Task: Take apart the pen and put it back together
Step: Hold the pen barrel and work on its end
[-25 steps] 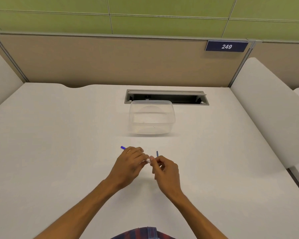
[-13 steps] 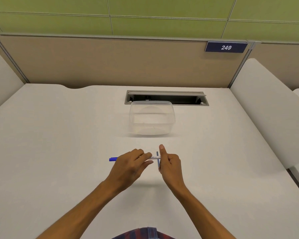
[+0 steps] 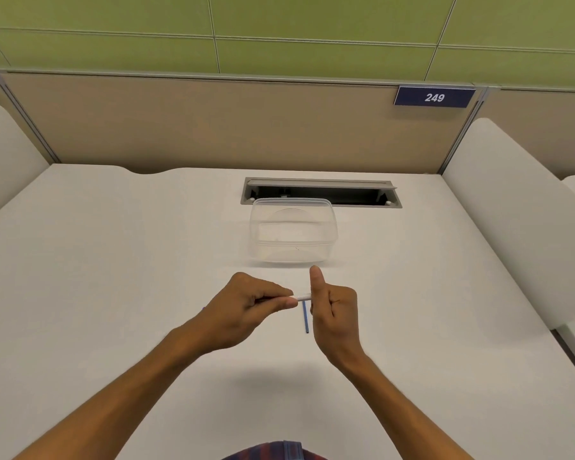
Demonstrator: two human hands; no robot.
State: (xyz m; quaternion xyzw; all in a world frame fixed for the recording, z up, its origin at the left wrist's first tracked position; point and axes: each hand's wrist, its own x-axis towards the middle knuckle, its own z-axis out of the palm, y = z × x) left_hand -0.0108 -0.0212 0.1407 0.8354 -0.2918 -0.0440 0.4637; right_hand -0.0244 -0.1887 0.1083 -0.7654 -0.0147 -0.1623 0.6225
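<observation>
- The left hand (image 3: pixel 246 310) pinches the white pen barrel (image 3: pixel 302 297) near the middle of the frame.
- The right hand (image 3: pixel 334 310) curls around its other end, thumb up.
- A thin blue refill (image 3: pixel 305 318) hangs below.

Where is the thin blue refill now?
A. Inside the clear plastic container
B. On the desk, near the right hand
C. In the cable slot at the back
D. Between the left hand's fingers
B: the thin blue refill lies on the white desk just beside the right hand.
</observation>
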